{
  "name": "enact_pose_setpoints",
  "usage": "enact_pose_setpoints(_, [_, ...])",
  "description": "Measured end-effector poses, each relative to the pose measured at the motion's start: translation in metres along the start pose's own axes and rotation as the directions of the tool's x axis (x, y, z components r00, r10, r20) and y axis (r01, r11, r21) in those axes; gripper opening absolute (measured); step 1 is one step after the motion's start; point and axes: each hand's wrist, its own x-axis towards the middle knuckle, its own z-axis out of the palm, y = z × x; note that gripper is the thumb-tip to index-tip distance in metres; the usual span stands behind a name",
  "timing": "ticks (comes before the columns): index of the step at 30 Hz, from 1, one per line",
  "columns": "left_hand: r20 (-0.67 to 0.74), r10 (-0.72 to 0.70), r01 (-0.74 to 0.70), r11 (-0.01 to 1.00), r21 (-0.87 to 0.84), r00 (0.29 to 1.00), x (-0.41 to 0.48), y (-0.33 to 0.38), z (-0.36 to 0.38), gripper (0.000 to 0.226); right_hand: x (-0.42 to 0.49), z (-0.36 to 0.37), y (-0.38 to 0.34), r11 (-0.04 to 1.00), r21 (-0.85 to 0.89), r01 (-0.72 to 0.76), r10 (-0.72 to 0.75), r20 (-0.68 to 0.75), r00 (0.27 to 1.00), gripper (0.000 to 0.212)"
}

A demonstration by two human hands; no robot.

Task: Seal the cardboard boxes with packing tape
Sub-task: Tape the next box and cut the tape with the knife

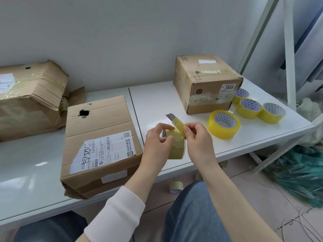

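left hand [157, 142] curled round a yellow tape roll [177, 147], held over the front edge of the bench [157, 98], just right of the middle box [99, 142]. right hand [197, 137] pinches a yellow cutter [175, 122], grey blade out, at the roll's top. middle box label reads "九州家园19" and "14205-1". far box [206, 84] sticker: "2859". crushed box [29, 98] at left. four spare rolls [223, 124] near the far box. one small roll [176, 186] on the floor.
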Motion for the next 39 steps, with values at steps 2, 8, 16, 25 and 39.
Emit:
enact_pose_setpoints(2, [0.007, 0.010, -0.010, 1.000, -0.021, 1.000, -0.003, -0.004, 0.002, 0.020, 0.000, 0.000, 0.002, 0.999, 0.008, -0.047, 0.047, -0.017, 0.999, 0.006])
enact_pose_setpoints(8, [-0.038, 0.001, 0.001, 0.999, 0.053, 0.999, 0.001, -0.016, 0.010, 0.011, 0.000, -0.001, 0.011, 0.995, -0.010, -0.097, 0.098, 0.031, 0.995, 0.007])
enact_pose_setpoints(16, [-0.086, 0.135, -0.111, 0.964, 0.240, 0.987, 0.012, -0.023, 0.023, 0.016, 0.002, -0.001, 0.024, 0.990, -0.040, -0.134, 0.134, -0.003, 0.991, 0.006])
enact_pose_setpoints(25, [-0.073, 0.131, -0.118, 0.980, 0.159, 0.989, 0.011, -0.038, 0.030, 0.019, 0.005, 0.011, 0.034, 0.905, 0.080, -0.417, 0.418, 0.001, 0.908, 0.012])
enact_pose_setpoints(39, [-0.111, 0.079, -0.067, 0.992, 0.103, 0.991, 0.008, -0.045, 0.028, 0.023, 0.035, 0.005, 0.077, 0.820, 0.026, -0.571, 0.571, -0.095, 0.815, 0.031])
